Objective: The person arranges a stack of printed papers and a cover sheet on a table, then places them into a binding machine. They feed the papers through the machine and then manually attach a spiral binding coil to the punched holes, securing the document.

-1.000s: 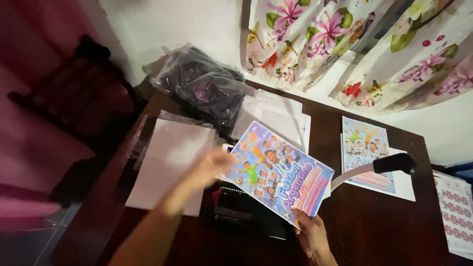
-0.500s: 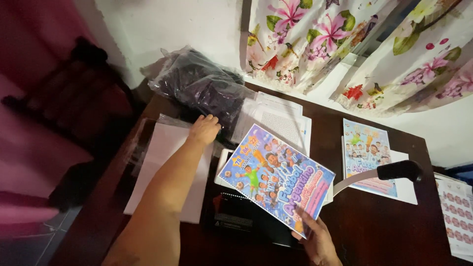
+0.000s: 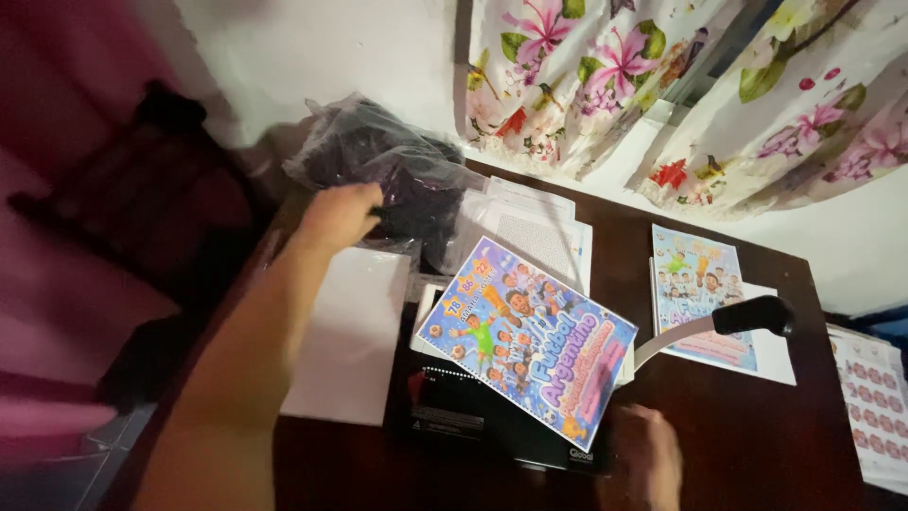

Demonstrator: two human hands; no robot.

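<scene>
Your left hand (image 3: 342,216) has gone out across the table (image 3: 719,445) since half a second ago: then it lay flat on the white sheet (image 3: 352,331), now it is past that sheet's far edge and on the dark plastic bag (image 3: 392,170) near the wall. The fingers curl against the bag; it's blurred, so you may be gripping it or only touching, and I cannot tell which. So the left hand has left the paper and gone to the bag's contents.

Your right hand (image 3: 648,464) is at the near edge, closed on the lower right corner of the colourful cover (image 3: 525,341), much where it was a second ago. The cover has hardly shifted. It lies slanted on the black binder (image 3: 473,416), long axis running from upper left to lower right, top edge pointing away from you and to the left, toward the bag. A row of comb teeth shows just under its lower left edge.

The binder's lever (image 3: 747,317) sticks up to the right, handle raised. Behind the cover is a stack of white pages (image 3: 534,227). Right of the lever lies a second printed cover (image 3: 705,293) on white sheets, long axis running roughly away from you. A sticker sheet (image 3: 875,397) sits at the far right edge. Floral curtains (image 3: 681,85) hang above.
</scene>
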